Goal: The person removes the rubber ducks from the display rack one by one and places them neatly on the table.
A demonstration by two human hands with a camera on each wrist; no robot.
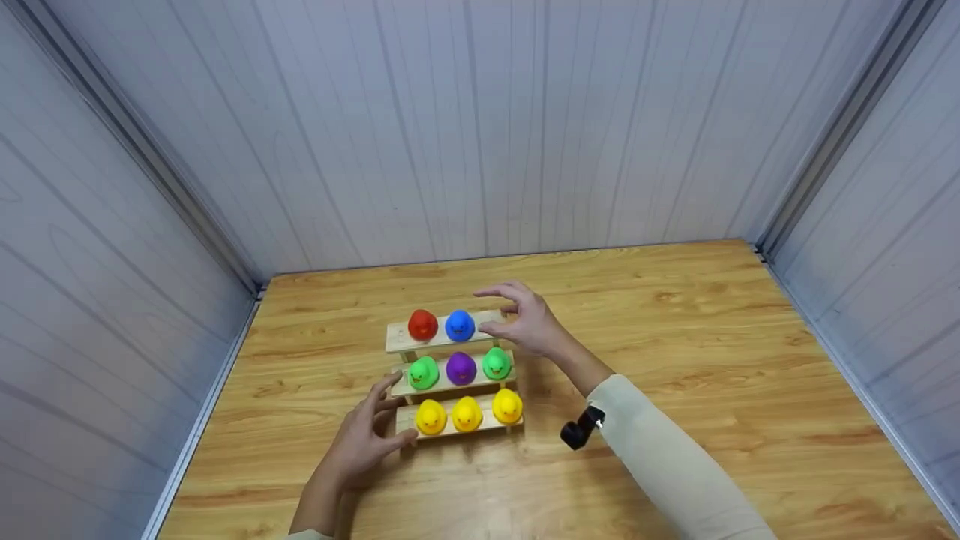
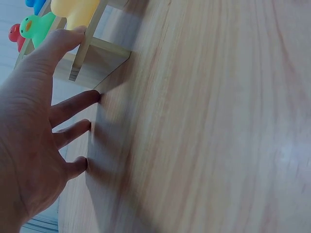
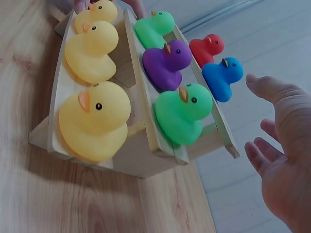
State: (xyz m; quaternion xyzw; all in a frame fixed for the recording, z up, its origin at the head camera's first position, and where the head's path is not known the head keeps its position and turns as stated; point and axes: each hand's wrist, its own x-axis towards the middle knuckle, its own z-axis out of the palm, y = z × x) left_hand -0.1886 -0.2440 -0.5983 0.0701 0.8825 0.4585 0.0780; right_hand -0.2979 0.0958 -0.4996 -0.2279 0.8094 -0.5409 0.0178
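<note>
A three-step wooden stand [image 1: 396, 339] holds rubber ducks. On the top step sit a red duck [image 1: 422, 325] and a blue duck [image 1: 459, 326]. A purple duck [image 1: 461, 368] is between two green ducks [image 3: 183, 116] on the middle step, and three yellow ducks [image 3: 95, 121] line the bottom one. My left hand [image 1: 361, 441] is at the stand's left end, its thumb touching the bottom step and its other fingers spread. My right hand [image 1: 531, 324] hovers by the top step's right end, thumb apart from the fingers, holding nothing. The thumb tip points toward the blue duck with a gap.
The stand rests on a wood-grain tabletop [image 1: 675, 360]. Pale panel walls [image 1: 510, 135] rise behind and on both sides of the table. A small black device [image 1: 581, 429] is strapped at my right wrist.
</note>
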